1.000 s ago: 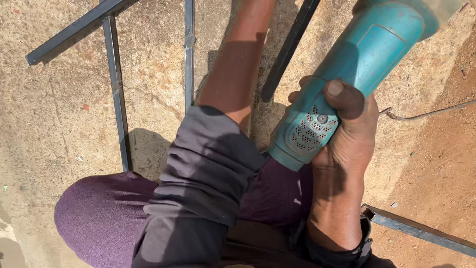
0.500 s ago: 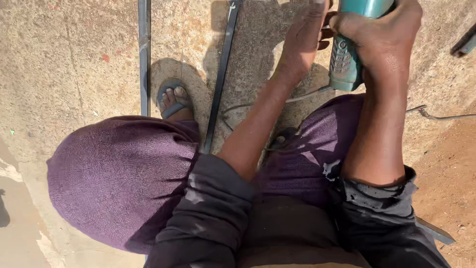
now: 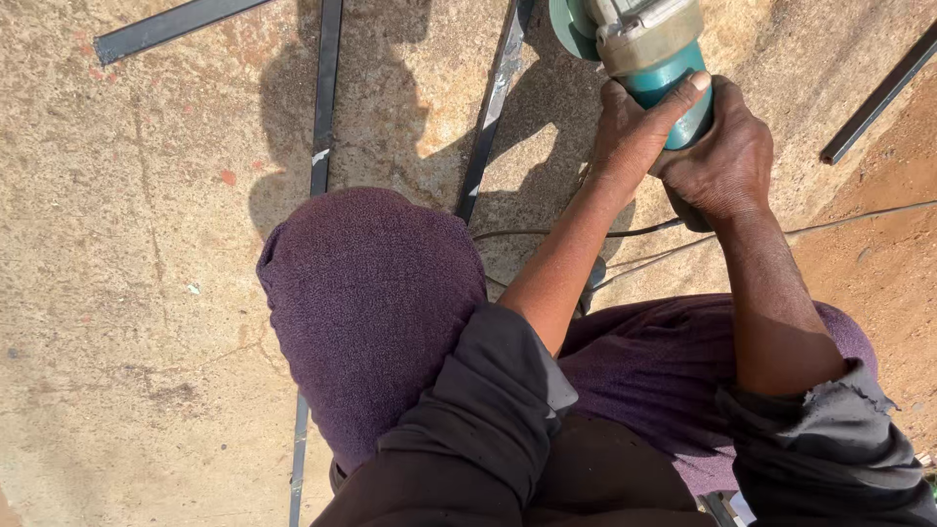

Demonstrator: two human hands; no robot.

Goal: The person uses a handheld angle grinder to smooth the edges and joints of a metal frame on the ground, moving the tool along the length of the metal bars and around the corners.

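Observation:
A teal and grey angle grinder (image 3: 649, 54) is held near the top of the view, its disc guard next to a dark metal bar (image 3: 491, 112) lying on the concrete. My left hand (image 3: 634, 132) wraps the grinder's body from the left, thumb across it. My right hand (image 3: 727, 156) grips the rear of the body from the right. Both forearms reach forward over my purple-trousered knees (image 3: 376, 303). The disc itself is mostly cut off by the frame's top edge.
Several dark steel bars lie on the concrete: one long bar (image 3: 322, 117) running under my knee, one (image 3: 166, 27) at top left, one (image 3: 878, 96) at top right. A thin power cable (image 3: 839, 220) trails right across the reddish dirt.
The view shifted and came nearer the grinder. My left hand moved from just beside the tool onto its body, joining my right hand. The sandalled foot is out of sight now.

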